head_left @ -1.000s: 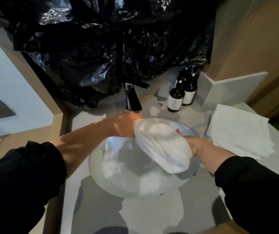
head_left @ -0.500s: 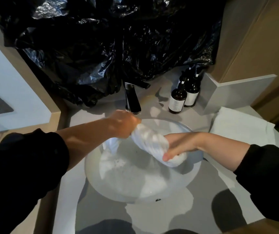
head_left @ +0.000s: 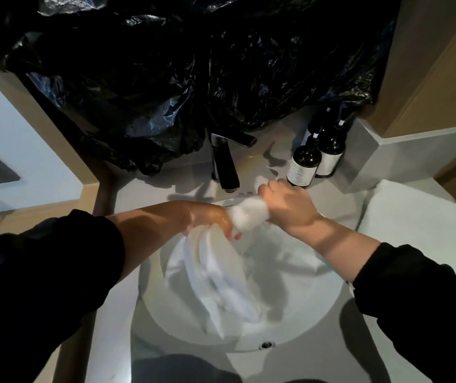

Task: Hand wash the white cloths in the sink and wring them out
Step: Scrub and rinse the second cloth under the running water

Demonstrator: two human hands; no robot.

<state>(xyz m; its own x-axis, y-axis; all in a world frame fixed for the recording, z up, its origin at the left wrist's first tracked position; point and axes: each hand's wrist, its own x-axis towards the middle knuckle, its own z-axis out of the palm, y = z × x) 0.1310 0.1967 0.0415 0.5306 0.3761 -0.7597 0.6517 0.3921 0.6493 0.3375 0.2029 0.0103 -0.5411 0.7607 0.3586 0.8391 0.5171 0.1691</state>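
sink (head_left: 329,305) holds the hanging tail of the white cloth (head_left: 218,275) | left hand (head_left: 207,218) and right hand (head_left: 290,205) each clench its twisted upper part over the basin | faucet (head_left: 225,164), two dark bottles (head_left: 304,164) behind

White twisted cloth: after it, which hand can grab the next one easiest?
Probably the right hand: the stack of folded white cloths sits on that side; the left hand is farther away.

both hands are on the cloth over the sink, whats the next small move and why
Probably shift the left hand lower on the white cloth and twist there: only the short stretch between it and the right hand is wrung tight, while the rest hangs loose into the sink.
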